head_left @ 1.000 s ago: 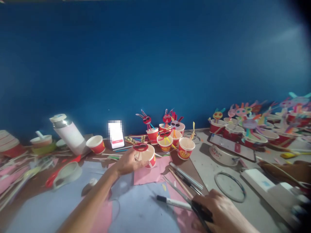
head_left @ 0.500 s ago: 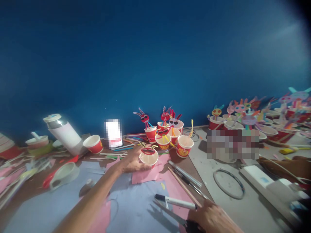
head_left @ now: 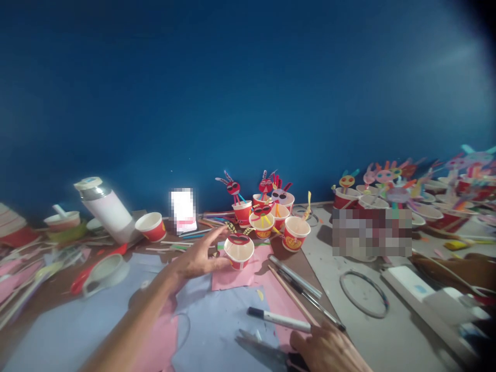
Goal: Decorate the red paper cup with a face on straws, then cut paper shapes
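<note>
A red-and-white paper cup [head_left: 239, 252] stands on pink paper, with a red face with sunglasses and patterned feelers at its back rim. Close against its left side, my left hand [head_left: 199, 258] is open, thumb and fingers spread; whether the thumb touches the cup I cannot tell. My right hand [head_left: 329, 349] is closed at the black handles of a pair of scissors [head_left: 267, 352], whose blades point left over blue paper and are blurred. Just above the scissors lies a white marker [head_left: 282, 319] with a black cap, its right end meeting my right hand.
Several similar cups with paper figures [head_left: 261, 222] stand behind, more at the far right. A pencil [head_left: 290, 294] and pens lie beside a grey cable ring [head_left: 364, 293]. At left are a white thermos [head_left: 108, 212], a cup [head_left: 150, 227] and red-handled strainer-like ware [head_left: 104, 274].
My left hand has let go of the paper cup and opened, drawing slightly left. My right hand and the scissors have shifted a little left and down.
</note>
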The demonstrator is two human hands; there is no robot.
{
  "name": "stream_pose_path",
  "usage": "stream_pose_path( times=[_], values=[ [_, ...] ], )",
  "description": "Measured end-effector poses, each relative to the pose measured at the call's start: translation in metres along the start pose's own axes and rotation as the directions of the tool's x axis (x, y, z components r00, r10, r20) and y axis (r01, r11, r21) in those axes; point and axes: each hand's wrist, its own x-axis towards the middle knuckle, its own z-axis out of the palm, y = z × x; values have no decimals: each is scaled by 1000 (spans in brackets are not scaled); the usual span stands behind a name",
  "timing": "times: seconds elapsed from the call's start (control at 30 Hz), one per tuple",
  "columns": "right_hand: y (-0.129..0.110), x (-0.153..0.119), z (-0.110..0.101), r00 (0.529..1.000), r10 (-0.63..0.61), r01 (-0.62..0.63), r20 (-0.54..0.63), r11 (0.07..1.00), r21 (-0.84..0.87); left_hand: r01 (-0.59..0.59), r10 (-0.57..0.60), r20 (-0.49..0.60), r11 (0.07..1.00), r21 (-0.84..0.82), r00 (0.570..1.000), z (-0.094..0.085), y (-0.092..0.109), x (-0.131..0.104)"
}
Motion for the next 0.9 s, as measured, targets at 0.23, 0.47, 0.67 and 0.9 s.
stream_pose_path(
  times=[0.23, 0.47, 0.67, 0.9],
  values=[
    [-2, 0, 3, 994, 3, -2, -112, 1000, 9, -13, 48, -164, 978, 207, 985, 3, 9, -54],
    [-18, 13, -44, 998, 61, -55, -35, 985, 164, 108, -148, -205, 975, -195, 967, 35, 5, -92],
    [-27, 22, -41, 977, 24, 8, -212, 989, 149, 83, -126, -158, 964, -254, 979, 36, 9, -103],
    [-42, 32, -51, 963, -53, 60, -265, 998, 21, -42, 42, 36, 999, 8, 998, 43, 27, -100]
  ],
)
